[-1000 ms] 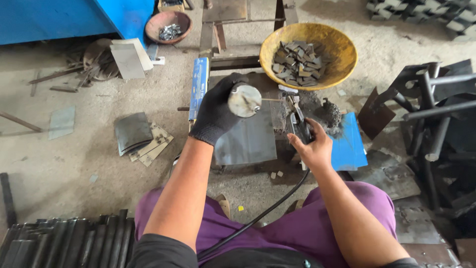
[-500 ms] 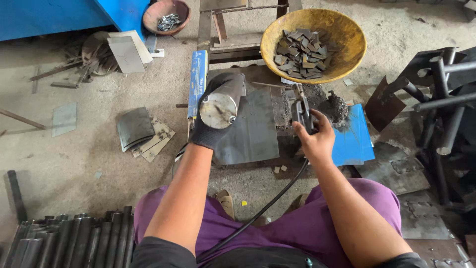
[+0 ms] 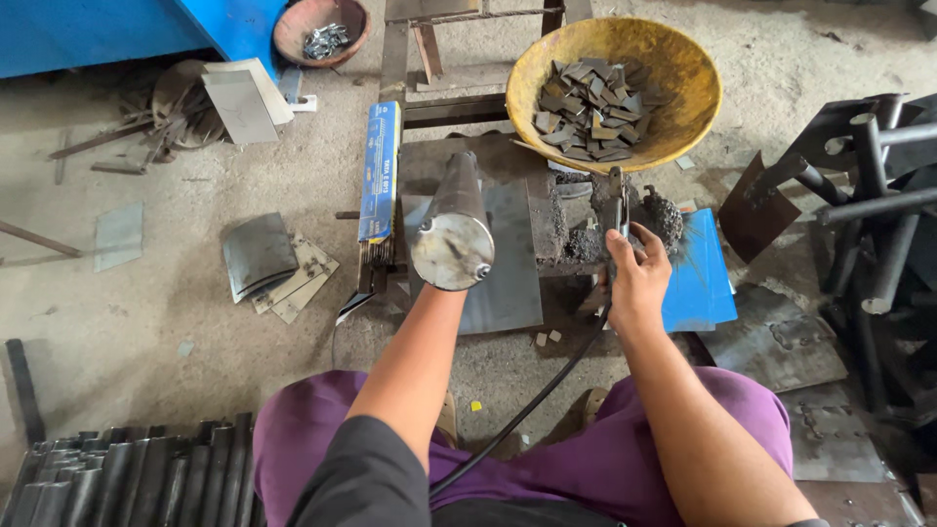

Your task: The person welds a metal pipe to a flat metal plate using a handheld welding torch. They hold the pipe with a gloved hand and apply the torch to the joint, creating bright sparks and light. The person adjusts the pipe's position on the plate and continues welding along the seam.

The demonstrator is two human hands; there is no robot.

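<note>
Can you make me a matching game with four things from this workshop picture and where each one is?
Things:
1. Metal cylinder
2. Yellow bowl
3. Brown bowl
4. Black cable

Places or states:
A. Top left, beside the blue cabinet, small shiny metal bits inside
B. Runs from the tool in the right hand down between the knees
C. Held up at the end of the left arm, flat end facing the camera
D. Top middle, full of flat grey metal pieces

Pairs: 1-C, 2-D, 3-A, 4-B
</note>
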